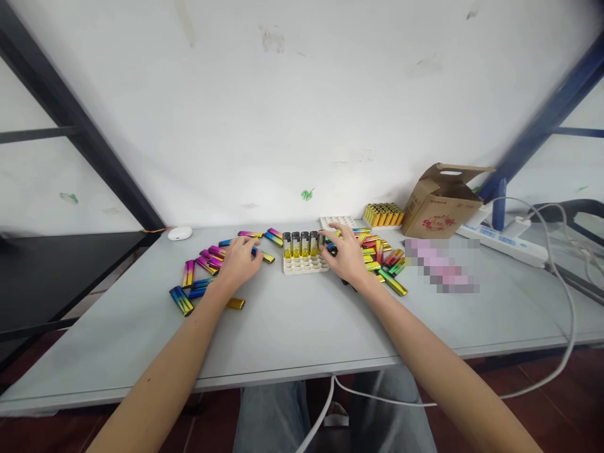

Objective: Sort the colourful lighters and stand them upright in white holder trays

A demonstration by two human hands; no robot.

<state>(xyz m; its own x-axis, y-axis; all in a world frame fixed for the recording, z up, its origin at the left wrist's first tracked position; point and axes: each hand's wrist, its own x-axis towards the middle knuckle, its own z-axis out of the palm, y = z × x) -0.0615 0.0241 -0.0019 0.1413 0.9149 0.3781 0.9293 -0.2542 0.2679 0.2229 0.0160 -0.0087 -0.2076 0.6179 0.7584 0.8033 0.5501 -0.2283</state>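
Observation:
In the head view a white perforated tray (306, 265) stands mid-table with a row of lighters (304, 245), black-topped with clear yellow bodies, upright in its rear holes. My right hand (346, 253) is at the tray's right end, thumb and forefinger closed about a dark-topped lighter (322, 239). Its other fingers hide part of what lies behind. My left hand (240, 259) is left of the tray, thumb and fingers bent around a blue-and-gold metallic lighter case (265, 255). Several shiny cases (189, 274) in pink, blue and gold lie loose beside and beneath that hand.
Right of the tray lies a pile of red, green and gold cases (377, 255). Behind are another white tray (337, 222), a block of upright yellow-orange pieces (384, 215) and an open cardboard box (438, 204). A power strip (507, 242) with cables sits right, a white case (180, 233) left.

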